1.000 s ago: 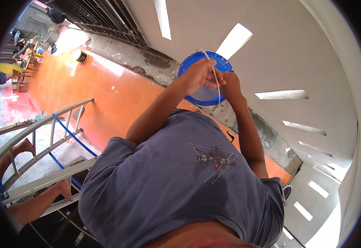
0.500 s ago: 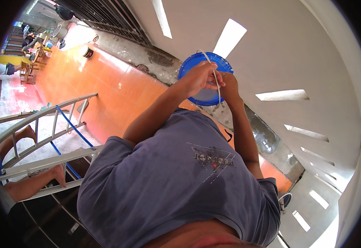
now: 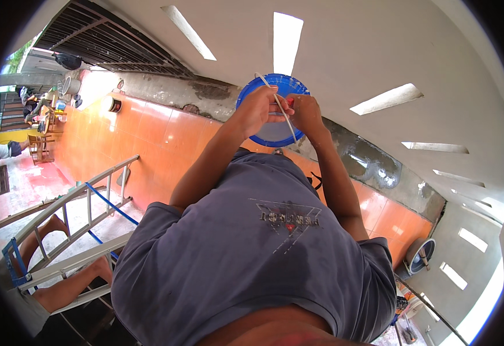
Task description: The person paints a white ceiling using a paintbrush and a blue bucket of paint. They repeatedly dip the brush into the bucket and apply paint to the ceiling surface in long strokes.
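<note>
Both my hands are together over a blue bucket (image 3: 246,97) with pale, cloudy contents (image 3: 272,134), which hangs or stands just in front of my chest. A thin whitish bucket handle (image 3: 288,122) slants across the opening. My left hand (image 3: 259,111) has its fingers curled at that handle, the thumb on its upper part. My right hand (image 3: 305,113) is closed beside it, knuckles outward. A small red spot (image 3: 290,102) shows at the right fingertips; what it is I cannot make out.
A grey wall (image 3: 344,63) with slot openings rises ahead and right. On the left stands an aluminium ladder (image 3: 99,216) with blue straps and another person's bare legs (image 3: 47,230). A small tub (image 3: 112,105) sits on orange tiles (image 3: 154,130). A grey basin (image 3: 420,256) lies at right.
The view has turned, so the basin at right shows more fully. Hands and bucket sit slightly further left in the picture. A red spot now shows between my hands.
</note>
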Tool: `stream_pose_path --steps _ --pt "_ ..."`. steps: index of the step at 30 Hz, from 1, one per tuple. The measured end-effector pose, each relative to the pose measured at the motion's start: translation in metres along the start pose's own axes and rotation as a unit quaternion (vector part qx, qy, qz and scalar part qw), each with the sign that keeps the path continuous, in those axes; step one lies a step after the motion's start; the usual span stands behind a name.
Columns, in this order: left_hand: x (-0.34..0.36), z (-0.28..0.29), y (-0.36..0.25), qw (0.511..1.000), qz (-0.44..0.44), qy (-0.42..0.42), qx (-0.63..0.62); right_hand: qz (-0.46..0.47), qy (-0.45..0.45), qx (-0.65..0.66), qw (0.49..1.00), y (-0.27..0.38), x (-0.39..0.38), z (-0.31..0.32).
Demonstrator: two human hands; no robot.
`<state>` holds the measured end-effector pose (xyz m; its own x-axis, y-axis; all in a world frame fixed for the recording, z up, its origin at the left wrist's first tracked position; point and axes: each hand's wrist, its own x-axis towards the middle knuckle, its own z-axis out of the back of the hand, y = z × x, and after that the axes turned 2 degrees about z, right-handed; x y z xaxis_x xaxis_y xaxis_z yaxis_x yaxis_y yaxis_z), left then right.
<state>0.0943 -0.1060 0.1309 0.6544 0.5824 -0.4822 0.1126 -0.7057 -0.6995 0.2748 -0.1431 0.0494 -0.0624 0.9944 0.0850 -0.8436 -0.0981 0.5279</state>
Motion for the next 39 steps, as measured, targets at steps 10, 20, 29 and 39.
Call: stream_pose_path --steps 10,20,29,39 --pt "0.01 -0.003 0.004 0.999 -0.003 0.034 -0.004 -0.065 -0.045 0.029 0.996 -0.005 -0.008 0.008" --pt "0.018 -0.004 -0.004 1.0 0.001 0.031 0.006 -0.048 -0.018 -0.093 0.994 -0.013 -0.001 0.008" --pt "0.021 -0.002 -0.006 1.0 -0.004 0.018 0.005 -0.04 -0.024 -0.04 0.998 -0.009 0.009 0.012" --pt "0.027 0.005 -0.009 1.0 0.014 0.017 0.004 -0.069 -0.077 -0.008 0.995 -0.011 0.01 0.004"
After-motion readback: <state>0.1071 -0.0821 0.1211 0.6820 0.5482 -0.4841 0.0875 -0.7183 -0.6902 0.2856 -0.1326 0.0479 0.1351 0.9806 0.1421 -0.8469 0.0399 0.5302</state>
